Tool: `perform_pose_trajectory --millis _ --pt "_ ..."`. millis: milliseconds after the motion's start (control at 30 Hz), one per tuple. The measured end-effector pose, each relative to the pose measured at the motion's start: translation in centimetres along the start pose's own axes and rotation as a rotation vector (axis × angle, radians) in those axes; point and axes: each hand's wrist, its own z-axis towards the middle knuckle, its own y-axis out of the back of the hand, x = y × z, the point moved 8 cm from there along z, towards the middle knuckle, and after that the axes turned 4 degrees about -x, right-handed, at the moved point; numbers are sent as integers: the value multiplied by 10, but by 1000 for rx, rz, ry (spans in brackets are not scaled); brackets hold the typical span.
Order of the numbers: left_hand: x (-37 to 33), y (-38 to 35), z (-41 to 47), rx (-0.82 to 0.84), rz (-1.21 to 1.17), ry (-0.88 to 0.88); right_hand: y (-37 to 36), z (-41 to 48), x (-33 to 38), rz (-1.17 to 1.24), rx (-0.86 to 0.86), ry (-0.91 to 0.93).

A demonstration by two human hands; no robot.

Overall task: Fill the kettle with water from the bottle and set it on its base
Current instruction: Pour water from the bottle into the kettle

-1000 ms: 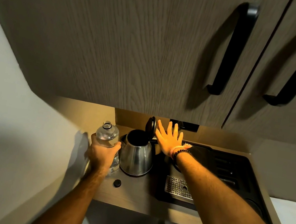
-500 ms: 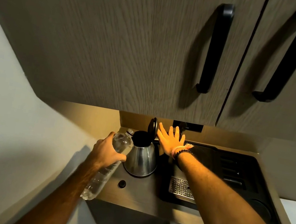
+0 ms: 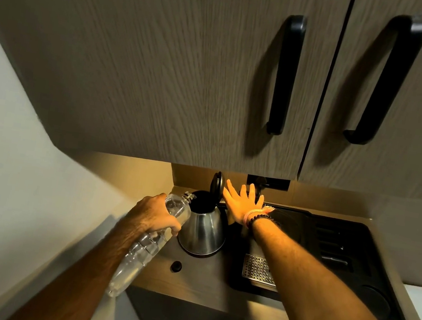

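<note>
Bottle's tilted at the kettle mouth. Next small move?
Probably tip the bottle a bit further with the left hand: its uncapped neck sits at the rim of the open kettle, lid upright, no stream visible. The right hand stays spread beside it.

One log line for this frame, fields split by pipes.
phase: pouring start | left hand: tilts bottle, neck at kettle mouth | right hand: open, behind raised lid | cap: on counter

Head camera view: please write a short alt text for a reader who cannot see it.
A left hand tilts an uncapped clear bottle toward the open steel kettle on a counter. The right hand, fingers spread, is beside the raised lid, under wooden cabinets.
</note>
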Motion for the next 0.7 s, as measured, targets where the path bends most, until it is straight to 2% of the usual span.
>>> perform_pose_trajectory --millis 700 --pt "-1 -2 -7 45 10 13 1 0 1 -31 -3 19"
